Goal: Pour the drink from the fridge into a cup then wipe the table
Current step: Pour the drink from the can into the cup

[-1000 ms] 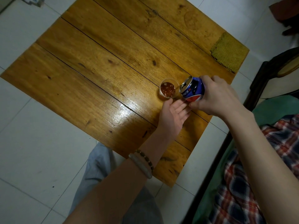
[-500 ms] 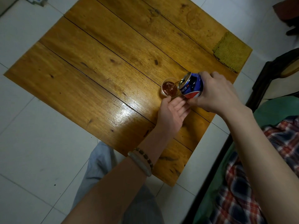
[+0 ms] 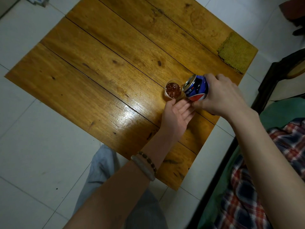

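A small clear plastic cup (image 3: 172, 91) holding brown fizzy drink stands on the wooden table (image 3: 102, 66). My right hand (image 3: 221, 96) grips a blue cola can (image 3: 196, 89), tipped on its side with its top at the cup's right rim. My left hand (image 3: 177, 116) rests palm up on the table just in front of the cup, fingers apart, fingertips at the cup's base and under the can. A yellow-green cloth (image 3: 236, 52) lies flat at the table's far right corner.
White tiled floor (image 3: 33, 146) surrounds the table. My grey-trousered leg (image 3: 102, 166) is below the near table edge. A dark wooden chair (image 3: 280, 76) and a plaid and green fabric (image 3: 247, 187) are at the right.
The drink level in the cup has risen with bubbles on top. The can stays tipped at the cup's rim; both hands hold nearly the same places.
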### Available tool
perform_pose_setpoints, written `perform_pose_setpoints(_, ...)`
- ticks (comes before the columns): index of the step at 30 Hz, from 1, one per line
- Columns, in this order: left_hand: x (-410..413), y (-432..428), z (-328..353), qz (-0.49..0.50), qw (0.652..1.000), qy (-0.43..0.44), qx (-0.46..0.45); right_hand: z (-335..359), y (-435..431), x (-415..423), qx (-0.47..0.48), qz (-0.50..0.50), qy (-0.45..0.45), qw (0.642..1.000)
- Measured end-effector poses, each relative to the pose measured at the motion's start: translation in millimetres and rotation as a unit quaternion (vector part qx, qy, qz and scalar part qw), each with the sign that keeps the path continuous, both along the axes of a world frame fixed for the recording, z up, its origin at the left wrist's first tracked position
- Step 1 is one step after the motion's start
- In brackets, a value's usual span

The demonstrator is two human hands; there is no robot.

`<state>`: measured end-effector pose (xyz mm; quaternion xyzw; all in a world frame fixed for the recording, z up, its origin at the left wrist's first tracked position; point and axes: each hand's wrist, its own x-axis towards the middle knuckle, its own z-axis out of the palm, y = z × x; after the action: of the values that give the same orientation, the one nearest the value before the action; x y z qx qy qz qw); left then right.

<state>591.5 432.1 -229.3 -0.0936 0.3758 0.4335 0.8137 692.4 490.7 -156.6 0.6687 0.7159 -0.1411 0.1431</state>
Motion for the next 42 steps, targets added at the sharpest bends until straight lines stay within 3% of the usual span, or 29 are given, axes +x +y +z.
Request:
perform_pose_setpoints(28,0.2,1.2,4.7,-0.005,1.0,0.006,0.004,-1.3,0.5,4.7,0.011,-0.005,0.008,1.0)
perform_pose_setpoints(37,-9.8,5.1,14.0,-0.035,0.987,0.133,0.084,0.7,-4.0,6.4,0.043,-0.062,0.161,0.984)
perform_pose_setpoints(42,-38.2,15.2,31.8,-0.033,0.952,0.24,0.187,7.5,-2.8,-13.1,0.067,-0.095,0.294,0.949)
